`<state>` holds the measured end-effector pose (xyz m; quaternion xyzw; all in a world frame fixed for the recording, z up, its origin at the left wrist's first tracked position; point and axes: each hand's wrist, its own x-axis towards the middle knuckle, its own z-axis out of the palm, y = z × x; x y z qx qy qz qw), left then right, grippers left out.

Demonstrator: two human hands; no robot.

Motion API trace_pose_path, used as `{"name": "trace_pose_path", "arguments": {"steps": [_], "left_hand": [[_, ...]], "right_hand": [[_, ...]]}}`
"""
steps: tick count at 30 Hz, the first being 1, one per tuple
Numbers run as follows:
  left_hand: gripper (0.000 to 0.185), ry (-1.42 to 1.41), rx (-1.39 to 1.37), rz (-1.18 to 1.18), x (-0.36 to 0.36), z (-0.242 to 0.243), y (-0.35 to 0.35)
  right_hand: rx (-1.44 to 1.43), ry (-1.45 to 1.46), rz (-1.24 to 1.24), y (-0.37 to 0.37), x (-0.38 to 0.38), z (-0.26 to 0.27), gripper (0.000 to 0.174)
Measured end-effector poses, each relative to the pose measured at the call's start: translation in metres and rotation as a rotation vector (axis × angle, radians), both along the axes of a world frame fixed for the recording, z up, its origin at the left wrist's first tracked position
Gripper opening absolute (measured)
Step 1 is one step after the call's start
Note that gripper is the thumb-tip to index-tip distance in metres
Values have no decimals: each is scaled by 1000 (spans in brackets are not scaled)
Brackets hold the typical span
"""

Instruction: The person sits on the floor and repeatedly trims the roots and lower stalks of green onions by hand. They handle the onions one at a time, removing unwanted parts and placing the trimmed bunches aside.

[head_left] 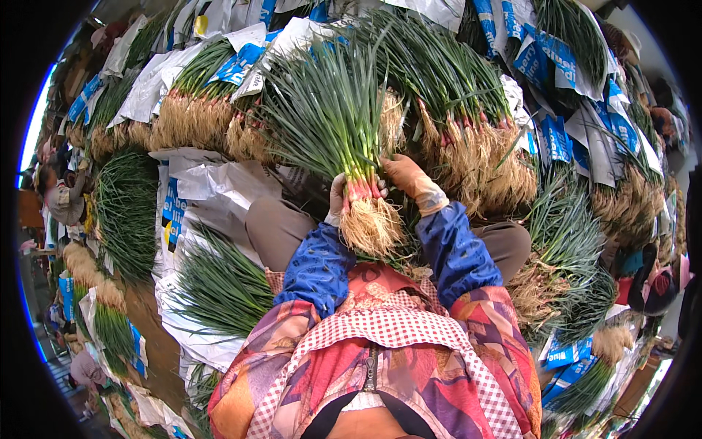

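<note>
Between my knees, my gloved left hand (337, 198) grips a bunch of green onions (356, 142) around its reddish lower stems, the green leaves pointing away from me and the pale roots hanging towards my lap. Part of that hand is hidden behind the stems; gloved fingertips show at their right side. My right hand (408, 178), in an orange-tan glove, is at the right edge of the bunch, its fingertips close to the stems. Whether those fingers pinch a stem or leaf is not clear. Blue sleeve covers reach both wrists.
More green onions (471, 137) lie in a row ahead, roots towards me. At left, a white plastic sheet (219, 186) lies beside a leafy pile (225, 285). A loose heap (548, 280) is by my right knee. Other people sit at the far left and right among wrapped bundles.
</note>
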<state>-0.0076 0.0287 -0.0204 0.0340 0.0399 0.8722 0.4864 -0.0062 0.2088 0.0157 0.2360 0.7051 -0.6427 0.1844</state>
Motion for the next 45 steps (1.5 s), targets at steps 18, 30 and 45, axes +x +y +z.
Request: {"name": "trace_pose_path", "arguments": {"steps": [18, 30, 45], "left_hand": [[58, -143, 122, 47, 2, 16, -1], [68, -76, 114, 0, 7, 23, 12], [76, 6, 40, 41, 4, 21, 7]], "right_hand": [[1126, 244, -47, 63, 2, 45, 28], [828, 618, 525, -7, 109, 43, 19], [-1094, 138, -619, -23, 21, -13, 30]]}}
